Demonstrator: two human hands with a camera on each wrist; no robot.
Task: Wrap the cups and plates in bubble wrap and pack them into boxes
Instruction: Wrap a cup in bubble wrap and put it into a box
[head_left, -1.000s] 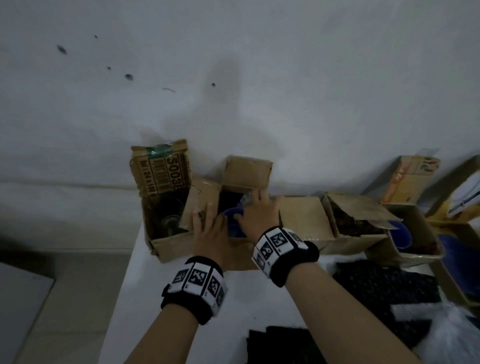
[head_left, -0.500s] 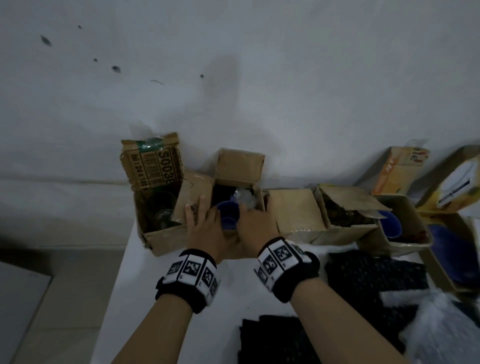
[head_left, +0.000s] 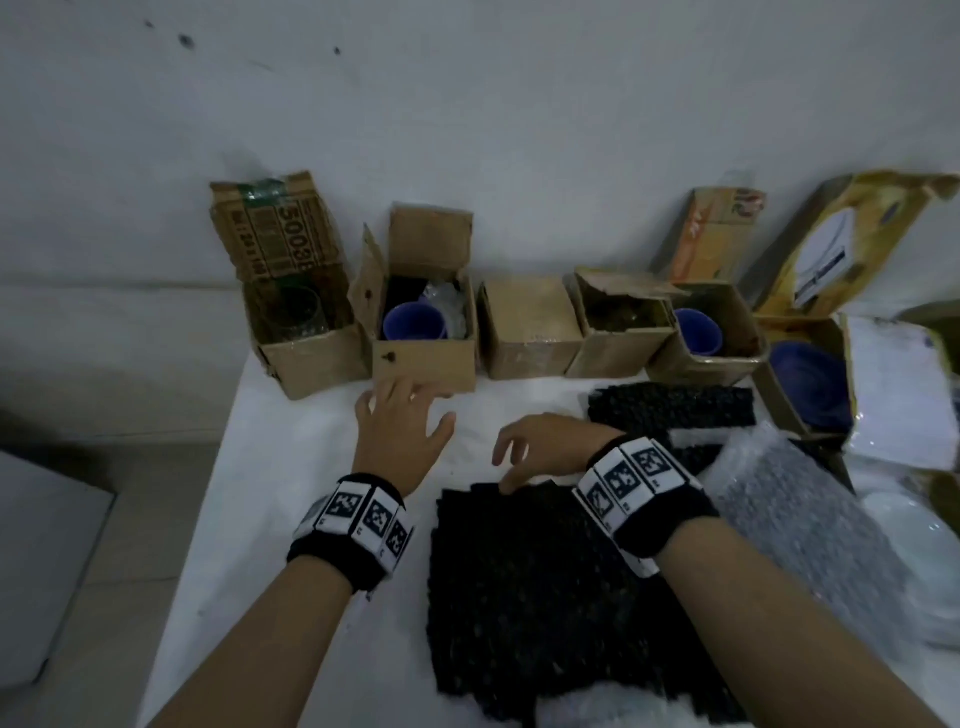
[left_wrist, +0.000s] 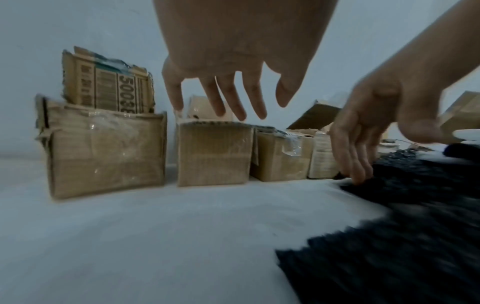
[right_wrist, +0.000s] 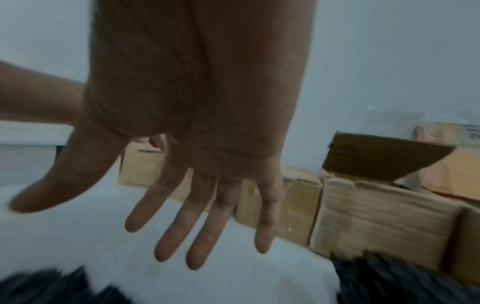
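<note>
Left hand (head_left: 400, 431) spread, empty, near box (head_left: 423, 332) holding blue cup (head_left: 414, 322). Right hand (head_left: 545, 449) fingers loosely extended, fingertips (left_wrist: 359, 176) seemingly touching far edge of black bubble wrap (head_left: 545, 597), no grasp.

Makeshift packing spot: cardboard boxes (head_left: 423, 358) along bare wall (head_left: 519, 104), white table (head_left: 270, 467).

Blue cup (head_left: 414, 322) stands upright inside open cardboard box (head_left: 423, 358).
</note>
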